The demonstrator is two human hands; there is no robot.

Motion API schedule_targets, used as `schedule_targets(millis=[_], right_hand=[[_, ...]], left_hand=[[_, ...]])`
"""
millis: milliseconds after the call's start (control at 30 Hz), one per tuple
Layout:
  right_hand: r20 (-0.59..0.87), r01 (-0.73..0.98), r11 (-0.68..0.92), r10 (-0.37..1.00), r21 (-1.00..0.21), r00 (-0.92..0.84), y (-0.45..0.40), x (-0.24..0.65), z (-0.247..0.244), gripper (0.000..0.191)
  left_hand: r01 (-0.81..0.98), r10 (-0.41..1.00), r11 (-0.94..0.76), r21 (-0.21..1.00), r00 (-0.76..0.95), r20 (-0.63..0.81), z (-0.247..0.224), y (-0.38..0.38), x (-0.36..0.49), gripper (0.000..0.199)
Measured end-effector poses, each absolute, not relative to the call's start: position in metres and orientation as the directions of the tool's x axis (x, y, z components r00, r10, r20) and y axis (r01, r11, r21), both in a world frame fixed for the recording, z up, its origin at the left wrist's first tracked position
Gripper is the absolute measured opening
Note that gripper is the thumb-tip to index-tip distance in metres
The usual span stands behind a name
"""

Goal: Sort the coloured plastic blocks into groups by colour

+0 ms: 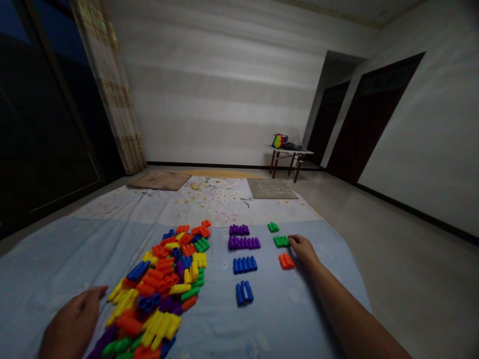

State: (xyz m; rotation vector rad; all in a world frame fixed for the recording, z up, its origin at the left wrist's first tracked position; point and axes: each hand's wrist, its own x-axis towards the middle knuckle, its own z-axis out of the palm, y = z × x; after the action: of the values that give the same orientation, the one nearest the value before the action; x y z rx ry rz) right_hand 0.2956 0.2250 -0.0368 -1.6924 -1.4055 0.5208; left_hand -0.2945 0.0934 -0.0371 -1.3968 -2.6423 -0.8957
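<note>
My right hand (304, 250) reaches to the right side of the cloth. Its thumb and fingertips are closed on the right end of a short row of green bullet-shaped plastic blocks (281, 242). A smaller green group (273, 227) lies behind that row, and an orange group (286, 261) lies in front of it. My left hand (77, 319) rests at the left edge of a mixed pile of coloured blocks (160, 284), fingers stretched toward it and holding nothing visible. Between pile and right hand lie purple rows (244, 243) and blue rows (245, 264).
A pale blue floral cloth (299, 319) covers the surface. A brown board (160, 180) and a grey-beige board (272, 188) lie at its far edge. Farther back, a small folding table (290, 149) carries a colourful bag (280, 140). A curtain (108, 89) hangs left.
</note>
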Motion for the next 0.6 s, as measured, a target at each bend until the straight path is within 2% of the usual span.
schedule_targets(millis=[133, 267, 367, 500, 600], right_hand=[[0.2, 0.624, -0.022, 0.938, -0.781, 0.283, 0.223, 0.292, -0.033, 0.02], [0.237, 0.647, -0.035, 0.915, -0.761, 0.327, 0.219, 0.287, -0.014, 0.025], [0.294, 0.653, 0.021, 0.904, -0.757, 0.311, 0.208, 0.27, 0.004, 0.033], [0.349, 0.635, 0.177, 0.924, -0.752, 0.155, 0.176, 0.214, 0.024, 0.031], [0.367, 0.581, 0.372, 0.921, -0.724, -0.132, 0.143, 0.154, 0.035, 0.025]], left_hand=[[0.738, 0.8, 0.392, 0.55, -0.568, 0.192, -0.023, 0.087, -0.283, 0.044], [0.73, 0.803, 0.361, 0.58, -0.559, 0.204, -0.008, 0.083, -0.27, 0.04], [0.713, 0.795, 0.35, 0.607, -0.569, 0.21, -0.006, 0.083, -0.266, 0.04], [0.726, 0.804, 0.317, 0.61, -0.547, 0.233, -0.01, 0.084, -0.266, 0.042], [0.756, 0.82, 0.291, 0.586, -0.513, 0.254, -0.012, 0.084, -0.264, 0.042]])
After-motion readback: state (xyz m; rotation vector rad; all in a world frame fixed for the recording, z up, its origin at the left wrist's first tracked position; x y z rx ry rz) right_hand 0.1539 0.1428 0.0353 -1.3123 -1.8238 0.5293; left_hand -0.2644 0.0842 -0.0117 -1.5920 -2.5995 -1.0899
